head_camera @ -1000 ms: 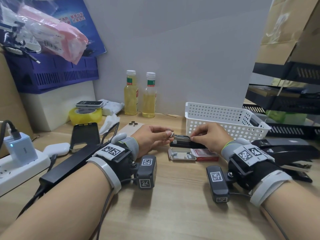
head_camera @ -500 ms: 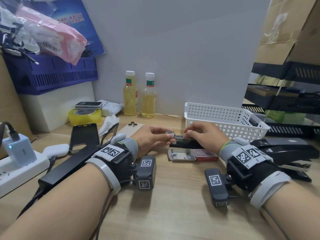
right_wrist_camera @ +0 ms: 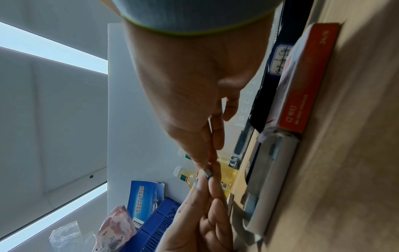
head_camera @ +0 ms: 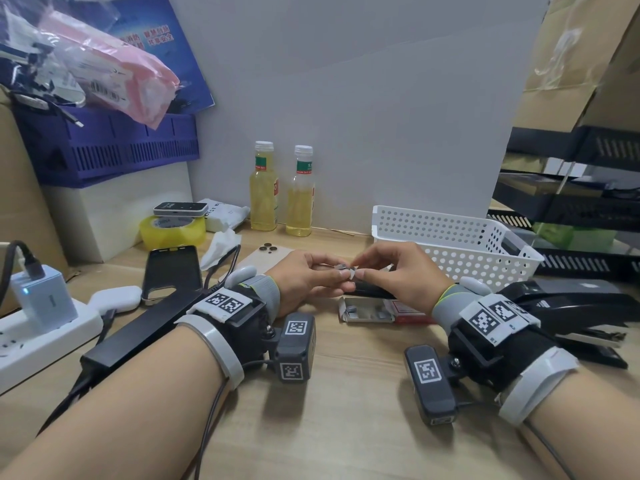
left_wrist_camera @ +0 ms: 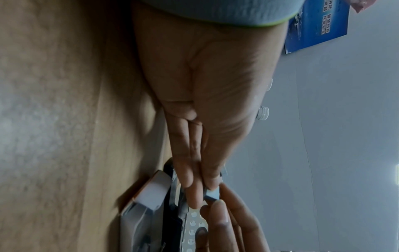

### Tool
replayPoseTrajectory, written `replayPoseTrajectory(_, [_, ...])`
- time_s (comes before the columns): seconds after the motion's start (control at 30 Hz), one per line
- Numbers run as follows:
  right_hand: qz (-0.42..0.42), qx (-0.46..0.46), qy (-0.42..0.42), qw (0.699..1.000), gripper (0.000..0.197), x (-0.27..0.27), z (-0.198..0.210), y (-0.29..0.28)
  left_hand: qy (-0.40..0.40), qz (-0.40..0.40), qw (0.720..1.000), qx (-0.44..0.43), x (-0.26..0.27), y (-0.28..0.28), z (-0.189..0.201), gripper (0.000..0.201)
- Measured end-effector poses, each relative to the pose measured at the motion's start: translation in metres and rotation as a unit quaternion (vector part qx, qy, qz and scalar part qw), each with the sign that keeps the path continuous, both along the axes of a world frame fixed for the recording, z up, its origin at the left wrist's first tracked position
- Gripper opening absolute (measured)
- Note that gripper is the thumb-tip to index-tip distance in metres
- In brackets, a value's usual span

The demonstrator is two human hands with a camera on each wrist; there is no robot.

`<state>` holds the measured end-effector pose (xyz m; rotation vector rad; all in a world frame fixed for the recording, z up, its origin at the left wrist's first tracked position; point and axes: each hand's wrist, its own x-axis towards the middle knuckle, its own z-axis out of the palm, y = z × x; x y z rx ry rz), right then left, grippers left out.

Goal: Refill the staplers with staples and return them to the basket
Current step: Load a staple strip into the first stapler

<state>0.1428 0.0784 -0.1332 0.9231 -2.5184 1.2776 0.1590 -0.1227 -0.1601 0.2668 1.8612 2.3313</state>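
Observation:
A short grey strip of staples (head_camera: 342,267) is pinched between the fingertips of both hands, a little above the table. My left hand (head_camera: 337,275) holds its left end and my right hand (head_camera: 358,271) its right end. The left wrist view shows the staple strip (left_wrist_camera: 212,194) between thumb and fingers, and it appears in the right wrist view as well (right_wrist_camera: 206,174). A small black stapler (head_camera: 375,292) lies on the table under the hands, mostly hidden. The opened staple box (head_camera: 367,311), with a red sleeve (right_wrist_camera: 306,81), lies just in front of it. The white perforated basket (head_camera: 450,237) stands behind my right hand.
A large black stapler (head_camera: 571,306) lies at the right by my right wrist. Two bottles of yellow liquid (head_camera: 265,195) stand at the back wall. Phones (head_camera: 173,271), a tape roll (head_camera: 171,232), a black bar (head_camera: 138,330) and a power strip (head_camera: 41,341) crowd the left side.
My right hand has left the small stapler and joined the left hand at the staple strip. Both hands have risen slightly above the stapler.

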Motion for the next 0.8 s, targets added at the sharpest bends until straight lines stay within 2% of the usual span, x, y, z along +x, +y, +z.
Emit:
replayPoseTrajectory(0.53, [0.052,-0.031,-0.029,0.998,0.004,-0.006,-0.003,0.004,-0.010,-0.021,1.000,0.012,-0.001,-0.003,0.000,0.015])
replayPoseTrajectory(0.63, [0.054,-0.065,-0.026,0.996,0.006,-0.008,-0.003,0.005,-0.012,-0.023,0.999,0.019,-0.001,-0.004,-0.001,0.018])
replayPoseTrajectory(0.8, [0.020,-0.170,-0.073,0.983,0.006,-0.008,-0.002,0.010,-0.022,-0.016,0.999,0.039,-0.003,-0.004,-0.002,0.030])
